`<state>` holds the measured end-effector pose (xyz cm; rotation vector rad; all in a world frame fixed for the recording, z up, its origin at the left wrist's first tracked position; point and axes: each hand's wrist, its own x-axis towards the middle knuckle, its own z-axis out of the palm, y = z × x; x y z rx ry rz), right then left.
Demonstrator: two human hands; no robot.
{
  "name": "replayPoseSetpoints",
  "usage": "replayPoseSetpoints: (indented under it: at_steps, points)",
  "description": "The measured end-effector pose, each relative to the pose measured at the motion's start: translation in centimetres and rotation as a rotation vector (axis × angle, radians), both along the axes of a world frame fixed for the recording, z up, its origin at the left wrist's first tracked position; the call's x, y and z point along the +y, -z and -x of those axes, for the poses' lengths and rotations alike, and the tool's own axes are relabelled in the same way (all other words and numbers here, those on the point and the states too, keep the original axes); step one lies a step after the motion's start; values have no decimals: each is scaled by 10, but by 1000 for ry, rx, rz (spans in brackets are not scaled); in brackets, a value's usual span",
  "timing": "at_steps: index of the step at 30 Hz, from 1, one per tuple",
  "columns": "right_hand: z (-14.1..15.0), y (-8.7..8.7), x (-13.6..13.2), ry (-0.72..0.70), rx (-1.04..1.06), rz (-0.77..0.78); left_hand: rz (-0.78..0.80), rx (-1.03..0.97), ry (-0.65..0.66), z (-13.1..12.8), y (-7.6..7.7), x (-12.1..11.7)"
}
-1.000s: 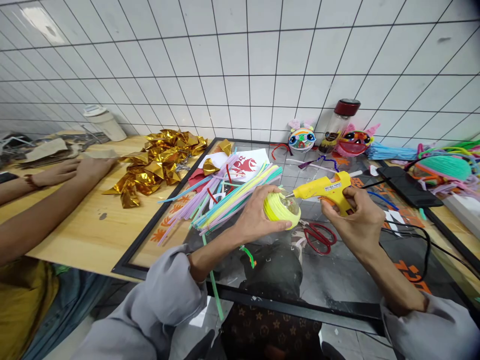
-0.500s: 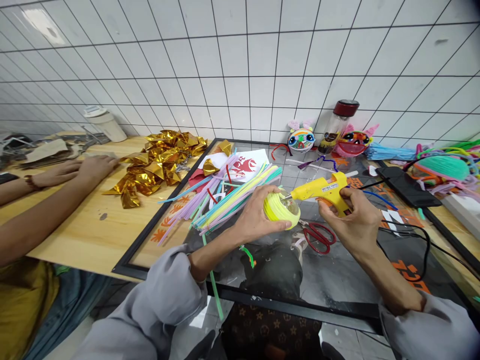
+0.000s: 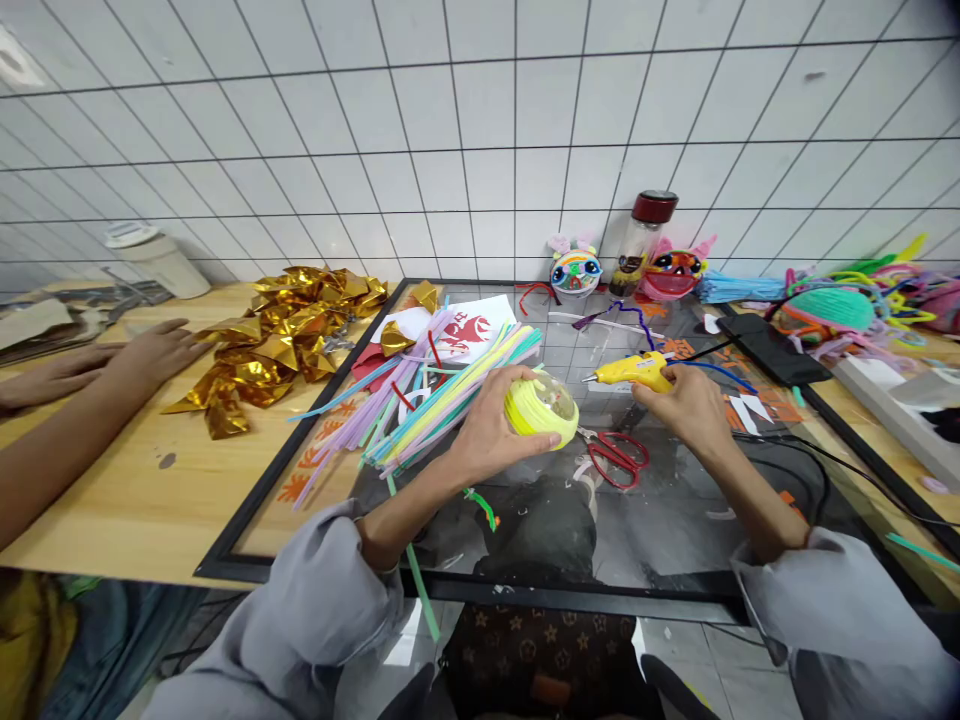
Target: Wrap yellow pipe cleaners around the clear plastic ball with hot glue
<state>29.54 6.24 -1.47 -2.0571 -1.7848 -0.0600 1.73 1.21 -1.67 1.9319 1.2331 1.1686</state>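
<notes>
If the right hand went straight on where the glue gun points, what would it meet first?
Probably the yellow-wrapped ball in the left hand, though depth is unclear here.

the ball (image 3: pixel 534 412) is mostly neon yellow, the glue gun (image 3: pixel 634 371) a warmer yellow. the scissors (image 3: pixel 618 458) have red handles; the stems (image 3: pixel 456 402) mix lilac, teal and pale yellow. the foil (image 3: pixel 281 350) is gold, the wall (image 3: pixel 480 118) white with a dark grid.
</notes>
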Motion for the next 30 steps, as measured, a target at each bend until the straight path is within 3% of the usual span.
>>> replayPoseSetpoints:
  at_steps: [3,9,13,17,19,24,30]
  points:
    - [0,5,0,22,-117,101,-7,18,14,1,-1,-1]
    - [2,7,-3,-12,-197,125,-24,13,64,0,-2,-1]
    - [3,3,-6,-105,-207,-89,-57,22,84,-1,-2,0]
    - [21,-3,-21,-363,74,-460,-76,62,91,-2,-4,-2]
    - [35,-8,-33,-463,156,-563,-90,77,97,-2,-4,-2]
    - [66,-19,-59,-636,286,-628,-146,125,127,-2,-2,-4]
    - [75,-21,-67,-764,307,-604,-214,184,145,-3,-1,-6]
